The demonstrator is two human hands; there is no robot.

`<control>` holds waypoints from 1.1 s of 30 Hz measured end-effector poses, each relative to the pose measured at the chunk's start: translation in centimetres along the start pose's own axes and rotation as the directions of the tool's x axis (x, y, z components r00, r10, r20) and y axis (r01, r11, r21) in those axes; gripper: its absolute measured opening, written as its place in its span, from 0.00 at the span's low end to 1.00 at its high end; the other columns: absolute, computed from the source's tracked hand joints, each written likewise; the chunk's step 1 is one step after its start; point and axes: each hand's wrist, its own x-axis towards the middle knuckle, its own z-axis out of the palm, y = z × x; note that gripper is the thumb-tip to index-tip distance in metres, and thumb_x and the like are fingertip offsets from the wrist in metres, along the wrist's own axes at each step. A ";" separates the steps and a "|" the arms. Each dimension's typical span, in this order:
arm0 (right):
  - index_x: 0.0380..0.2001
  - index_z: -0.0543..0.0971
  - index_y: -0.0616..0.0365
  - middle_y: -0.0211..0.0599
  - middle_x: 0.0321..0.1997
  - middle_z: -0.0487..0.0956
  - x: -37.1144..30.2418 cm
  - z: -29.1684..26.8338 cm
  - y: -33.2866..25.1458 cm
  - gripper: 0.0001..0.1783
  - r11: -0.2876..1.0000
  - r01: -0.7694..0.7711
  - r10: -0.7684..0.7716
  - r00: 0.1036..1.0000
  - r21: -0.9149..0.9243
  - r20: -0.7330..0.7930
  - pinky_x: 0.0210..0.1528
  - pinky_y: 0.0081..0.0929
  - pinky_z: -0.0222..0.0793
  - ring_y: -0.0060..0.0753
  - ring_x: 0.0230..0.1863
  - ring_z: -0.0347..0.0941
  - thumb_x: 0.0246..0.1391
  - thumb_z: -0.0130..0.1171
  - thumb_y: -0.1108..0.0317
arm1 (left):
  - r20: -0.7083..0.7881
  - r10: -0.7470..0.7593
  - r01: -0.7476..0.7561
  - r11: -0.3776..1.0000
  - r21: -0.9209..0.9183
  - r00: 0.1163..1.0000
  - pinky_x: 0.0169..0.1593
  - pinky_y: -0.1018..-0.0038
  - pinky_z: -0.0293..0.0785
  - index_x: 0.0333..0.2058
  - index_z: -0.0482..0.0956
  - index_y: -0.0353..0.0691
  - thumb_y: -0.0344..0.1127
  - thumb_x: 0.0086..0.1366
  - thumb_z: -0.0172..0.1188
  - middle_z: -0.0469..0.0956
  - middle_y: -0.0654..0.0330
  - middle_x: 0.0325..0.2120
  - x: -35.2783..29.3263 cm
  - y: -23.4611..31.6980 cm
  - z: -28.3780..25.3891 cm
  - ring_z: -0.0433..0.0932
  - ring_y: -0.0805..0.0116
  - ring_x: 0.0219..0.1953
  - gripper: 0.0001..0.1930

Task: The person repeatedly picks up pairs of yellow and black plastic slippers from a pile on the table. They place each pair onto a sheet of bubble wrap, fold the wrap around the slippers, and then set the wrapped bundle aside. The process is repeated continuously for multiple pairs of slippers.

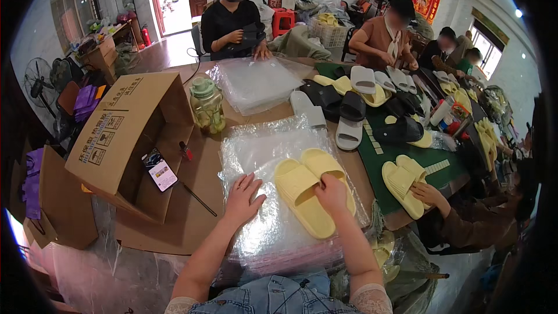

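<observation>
"Yellow slippers (303, 197) lie just right of the frame's centre, on our clear plastic bags (250, 136). Are we gripping them?"

"Our right hand (332, 195) curls between the pair; we cannot tell whether it is clamped. Our left hand (243, 199) lies spread on the bags."

"How might they handle?"

"Light, soft, hardly fragile, we judge. We'd best hold the broad straps (295, 184); the bags look slippery."
</observation>
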 end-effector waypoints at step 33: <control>0.32 0.78 0.61 0.41 0.30 0.81 -7.3 -4.0 -2.0 0.09 0.993 -0.100 0.107 0.985 0.061 -0.137 0.33 0.40 0.72 0.45 0.29 0.79 0.51 0.66 0.70 | 0.243 0.013 -0.060 0.981 0.187 0.970 0.63 0.56 0.69 0.53 0.80 0.44 0.47 0.63 0.66 0.77 0.51 0.57 -2.5 4.1 -6.7 0.74 0.48 0.60 0.22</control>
